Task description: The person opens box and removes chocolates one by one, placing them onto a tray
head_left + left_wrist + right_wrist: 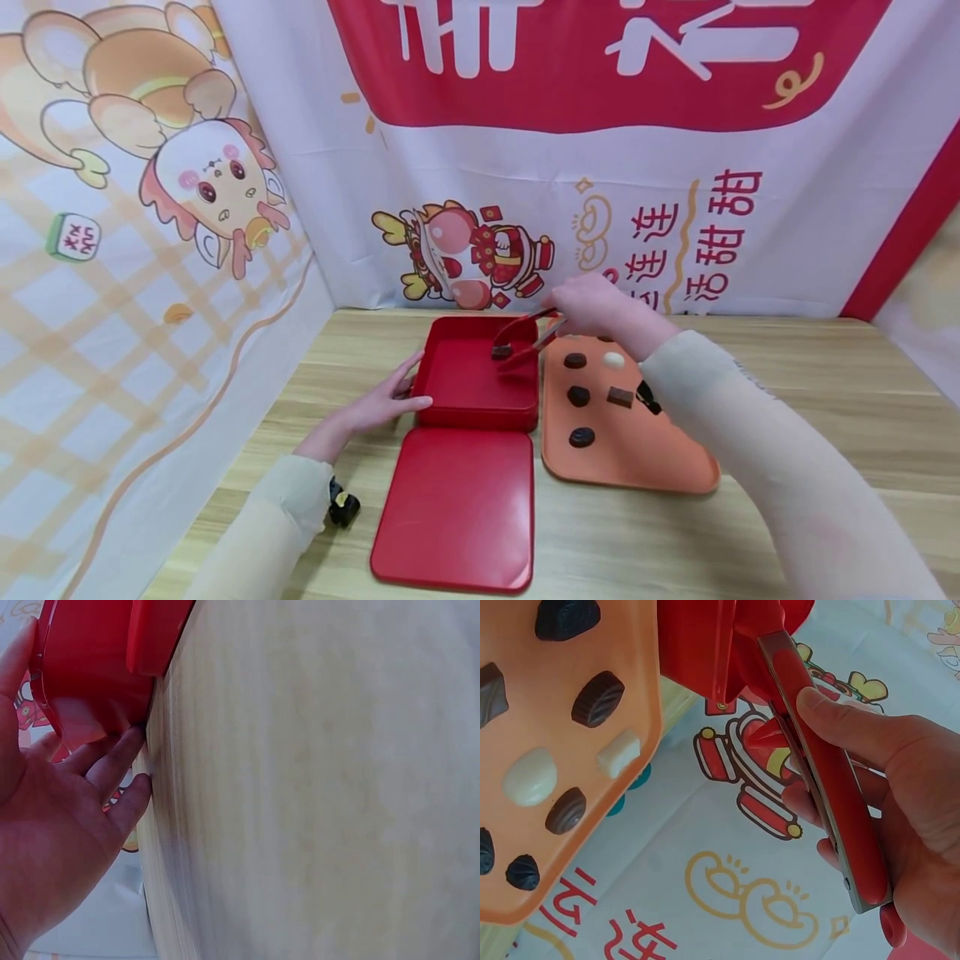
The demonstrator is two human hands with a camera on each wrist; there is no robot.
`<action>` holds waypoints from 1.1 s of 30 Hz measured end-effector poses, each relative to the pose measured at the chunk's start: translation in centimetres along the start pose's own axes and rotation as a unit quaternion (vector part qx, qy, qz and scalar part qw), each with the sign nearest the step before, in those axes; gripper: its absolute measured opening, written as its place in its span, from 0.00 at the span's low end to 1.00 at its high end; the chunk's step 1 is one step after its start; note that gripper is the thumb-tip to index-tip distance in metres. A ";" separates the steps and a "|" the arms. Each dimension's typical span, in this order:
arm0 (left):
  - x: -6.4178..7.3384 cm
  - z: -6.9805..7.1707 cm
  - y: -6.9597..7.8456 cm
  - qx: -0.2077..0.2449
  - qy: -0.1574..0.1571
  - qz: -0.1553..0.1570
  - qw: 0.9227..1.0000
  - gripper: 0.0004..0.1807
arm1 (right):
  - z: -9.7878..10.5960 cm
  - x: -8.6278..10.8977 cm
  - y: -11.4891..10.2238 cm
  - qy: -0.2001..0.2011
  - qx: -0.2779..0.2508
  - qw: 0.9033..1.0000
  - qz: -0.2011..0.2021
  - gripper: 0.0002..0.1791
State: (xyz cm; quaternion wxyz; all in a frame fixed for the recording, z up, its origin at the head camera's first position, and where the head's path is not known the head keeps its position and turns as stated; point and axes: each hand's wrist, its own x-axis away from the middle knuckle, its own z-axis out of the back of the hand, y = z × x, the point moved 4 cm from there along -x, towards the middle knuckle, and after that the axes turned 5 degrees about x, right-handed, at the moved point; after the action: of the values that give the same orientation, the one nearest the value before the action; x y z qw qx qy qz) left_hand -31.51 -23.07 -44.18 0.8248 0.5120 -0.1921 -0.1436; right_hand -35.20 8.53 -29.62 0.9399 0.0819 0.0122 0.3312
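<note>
My right hand [592, 305] grips red-and-metal tongs [840, 802], thumb along one arm and fingers round the other. Their red tips reach over the red square box [476, 419], with a small dark chocolate [502, 352] between them. My left hand [377, 407] rests against the box's left side, thumb at the near corner and fingers stretched along the outer wall. To the right of the box lies an orange tray [630, 471] bearing several chocolates, among them a white one [530, 776] and a ridged dark one [598, 698].
A flat red lid [456, 510] lies on the wooden table [600, 550] just in front of the box. Printed cloth [465, 167] hangs behind the table and along its left side. My right forearm passes over the tray's right part.
</note>
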 end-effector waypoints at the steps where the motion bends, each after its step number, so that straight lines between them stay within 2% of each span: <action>1: 0.0 0.0 0.0 0.002 0.000 0.001 1.000 0.49 | -0.1 0.0 0.0 0.000 -0.001 1.000 -0.002 0.20; 16: 0.1 -0.1 0.1 -0.002 0.005 0.003 1.000 0.49 | -1.2 0.0 0.3 -0.002 -0.025 1.000 -0.008 0.17; 28: -0.1 -0.2 0.1 0.002 0.001 0.000 1.000 0.49 | -1.1 -0.1 0.2 -0.001 -0.015 1.000 -0.019 0.21; 33: 0.8 -0.4 1.8 0.011 -0.007 0.007 1.000 0.49 | -1.4 -0.1 0.5 -0.006 -0.026 0.999 -0.022 0.20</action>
State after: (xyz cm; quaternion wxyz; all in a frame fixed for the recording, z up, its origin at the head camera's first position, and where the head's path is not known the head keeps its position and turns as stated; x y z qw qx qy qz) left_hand -30.59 -22.32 -42.59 0.8188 0.5185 -0.2029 -0.1396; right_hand -35.71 9.04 -30.89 0.9487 0.0594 0.0002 0.3106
